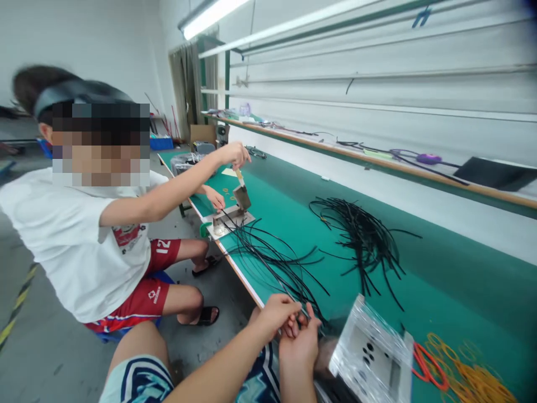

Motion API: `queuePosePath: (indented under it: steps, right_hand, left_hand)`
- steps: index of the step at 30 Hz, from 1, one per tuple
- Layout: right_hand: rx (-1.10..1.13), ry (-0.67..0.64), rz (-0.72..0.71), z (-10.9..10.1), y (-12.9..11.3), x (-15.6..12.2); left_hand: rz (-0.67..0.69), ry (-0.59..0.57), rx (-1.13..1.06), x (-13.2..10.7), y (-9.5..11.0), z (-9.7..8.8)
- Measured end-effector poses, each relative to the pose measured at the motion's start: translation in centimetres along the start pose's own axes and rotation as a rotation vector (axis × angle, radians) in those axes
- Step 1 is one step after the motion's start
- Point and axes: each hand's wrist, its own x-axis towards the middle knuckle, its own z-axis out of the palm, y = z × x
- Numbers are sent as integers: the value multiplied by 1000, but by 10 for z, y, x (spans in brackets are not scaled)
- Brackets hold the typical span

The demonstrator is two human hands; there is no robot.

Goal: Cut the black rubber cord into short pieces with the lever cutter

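Observation:
My left hand [274, 313] and my right hand [298, 347] meet at the near edge of the green table [293, 201]. The fingers of both are closed on the near ends of a loose bundle of black cables [268, 257]. The bundle fans out across the table towards a small metal lever cutter [235, 212]. A person in a white shirt and red shorts sits at the left, one hand [235, 154] on the cutter's handle and the other hand [216, 198] beside its base.
A second heap of black cables [361, 235] lies mid-table. A clear plastic bag [373, 358], red scissors [428, 366] and orange rubber bands [474, 375] lie to the right of my hands. A wooden shelf [377, 159] with cables runs along the back wall.

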Motion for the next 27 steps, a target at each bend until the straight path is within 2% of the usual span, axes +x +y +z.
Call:
queuePosePath:
  steps: [6,11,16,23,27]
  right_hand:
    - [187,40,159,2,-6,-2]
    - [216,63,179,0,-1,7]
    - [205,86,197,-3,7,21]
    - [197,111,214,4,-9,6]
    - [193,90,207,2,-9,7]
  left_hand:
    - [12,-11,17,1,2,1]
    - [48,-59,-5,-4,4,1]
    - [57,47,14,-1,1,0]
    - [23,87,-33,1,3,6]
    - [5,121,-61,3,4,9]
